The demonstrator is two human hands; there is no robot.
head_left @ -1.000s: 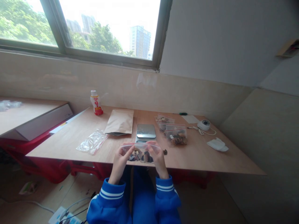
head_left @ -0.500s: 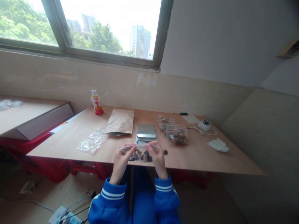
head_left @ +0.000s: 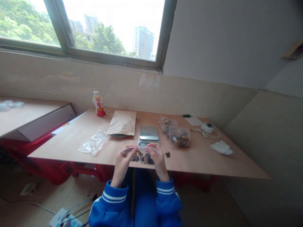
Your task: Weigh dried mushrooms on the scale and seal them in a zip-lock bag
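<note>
Between my two hands is a clear zip bag (head_left: 142, 157) with dark and pale dried pieces inside, held by its top edge at the table's front. My left hand (head_left: 124, 160) pinches the left part of the top edge, and my right hand (head_left: 156, 159) pinches it farther right. Just beyond the bag stands a kitchen scale (head_left: 148, 133) with a metal plate; its front part is partly hidden by my fingers. One dark dried piece (head_left: 168, 154) lies on the table right of my right hand. Filled zip bags (head_left: 181, 138) of similar pieces lie behind it.
Left of the scale lie a kraft paper pouch (head_left: 122, 123) and empty clear bags (head_left: 94, 143). A red-and-white bottle (head_left: 98, 104) stands at the back left. On the right are a white dome camera (head_left: 207, 127) with a cable, a crumpled white tissue (head_left: 221, 147) and a green-handled tool (head_left: 186, 116).
My right hand has slid slightly left along the bag's top edge, so the loose dark piece beside it shows whole. The other things on the table stay put.
</note>
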